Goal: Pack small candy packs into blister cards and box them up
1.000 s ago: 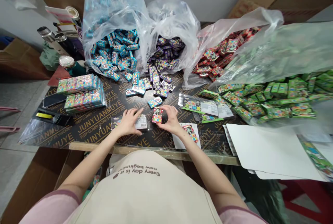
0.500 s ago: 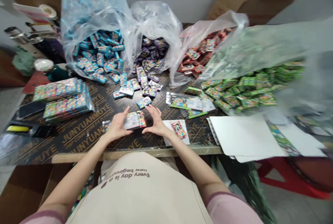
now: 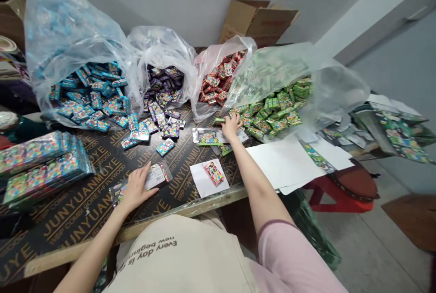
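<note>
1. the light is moderate, cool and fairly even; its source is out of view.
2. pale glare catches the folds of the plastic bags (image 3: 163, 41), and a soft bright patch lies on the tabletop (image 3: 102, 159) near its middle.
3. the white sheets (image 3: 286, 161) are the brightest area, with little surface detail.
4. it is dim under the tabletop, and the dark items at the left edge sink into shadow.
5. wide-angle distortion stretches and tilts shapes towards the sides.
6. large gold lettering reads clearly, but fine print on the small boxes (image 3: 165, 146) does not.
7. the far-right packaging (image 3: 402, 134) looks soft and smeared.
</note>
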